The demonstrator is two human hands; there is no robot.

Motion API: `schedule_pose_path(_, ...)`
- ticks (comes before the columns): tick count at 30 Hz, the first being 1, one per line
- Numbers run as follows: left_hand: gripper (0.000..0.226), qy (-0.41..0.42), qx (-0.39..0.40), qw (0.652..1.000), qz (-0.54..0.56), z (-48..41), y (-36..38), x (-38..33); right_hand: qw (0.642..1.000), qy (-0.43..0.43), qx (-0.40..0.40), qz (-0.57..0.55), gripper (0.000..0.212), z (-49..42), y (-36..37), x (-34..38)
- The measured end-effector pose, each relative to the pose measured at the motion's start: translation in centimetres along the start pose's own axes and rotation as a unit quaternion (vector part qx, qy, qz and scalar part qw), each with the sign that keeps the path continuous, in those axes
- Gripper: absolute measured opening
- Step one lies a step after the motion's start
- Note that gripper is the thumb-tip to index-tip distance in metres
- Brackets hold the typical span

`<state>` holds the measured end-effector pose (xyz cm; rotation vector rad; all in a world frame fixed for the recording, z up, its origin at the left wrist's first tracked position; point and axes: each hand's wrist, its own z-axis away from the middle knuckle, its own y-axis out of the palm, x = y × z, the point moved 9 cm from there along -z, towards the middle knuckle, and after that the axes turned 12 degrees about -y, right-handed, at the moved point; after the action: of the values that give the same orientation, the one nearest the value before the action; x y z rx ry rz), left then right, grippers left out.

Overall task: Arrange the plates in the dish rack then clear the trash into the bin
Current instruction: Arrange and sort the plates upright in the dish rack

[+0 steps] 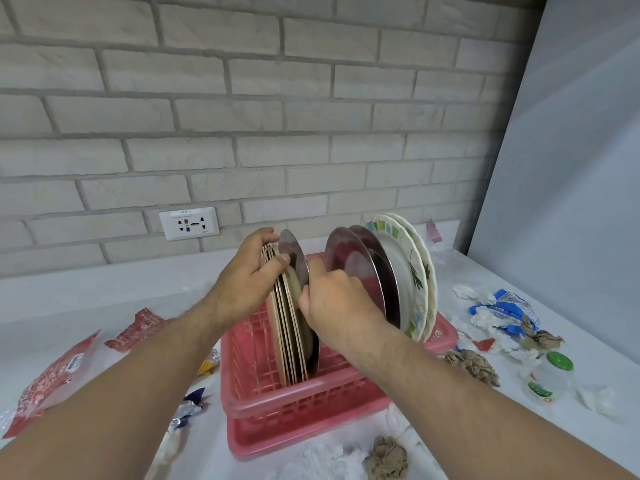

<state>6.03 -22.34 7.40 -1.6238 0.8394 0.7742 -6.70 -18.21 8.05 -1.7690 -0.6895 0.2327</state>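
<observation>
a white counter (104, 299) under a brick wall is seen with a pink dish rack (298, 403) set at its middle, in which all visible plates are stood on edge; 2 floral plates (405, 268) and 2 steel plates (349, 261) are leaned together at the rack's right end, while a bundle of thin plates (289, 334) is held upright near the left end, a gap being left between the 2 groups; the bundle's top rims are clasped by the curled fingers of the left hand (242, 282), and the single steel plate (292, 254) on its right face is pinched at the rim by the right hand (336, 299), the 2 hands being kept close together with only the plates between them; the plates are judged stiff, the steel ones slick and the floral pair breakable, so hold is best taken at the upper rim; scattered trash is left on the counter, a red wrapper (52, 375), a blue wrapper (502, 306), a brown paper ball (386, 457) and a green-capped bottle (559, 361); no bin is shown
</observation>
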Motion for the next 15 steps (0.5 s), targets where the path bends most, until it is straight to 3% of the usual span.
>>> schedule_pose_path(5,0.022,0.024,-0.026,0.999,-0.002,0.1,-0.3,-0.3,0.999,0.04,0.02,-0.005,0.034,-0.2,0.4,-0.5)
schedule_pose_path(10,0.034,0.016,-0.03,0.999,-0.004,-0.1,-0.5,0.1,0.994,0.041,-0.042,0.092,0.023,-2.0,-6.4,-1.6)
schedule_pose_path(15,0.03,0.003,-0.025,1.0,-0.003,-0.1,-0.3,0.1,0.991,0.06,-0.071,0.097,0.024,-2.7,-11.0,-3.0)
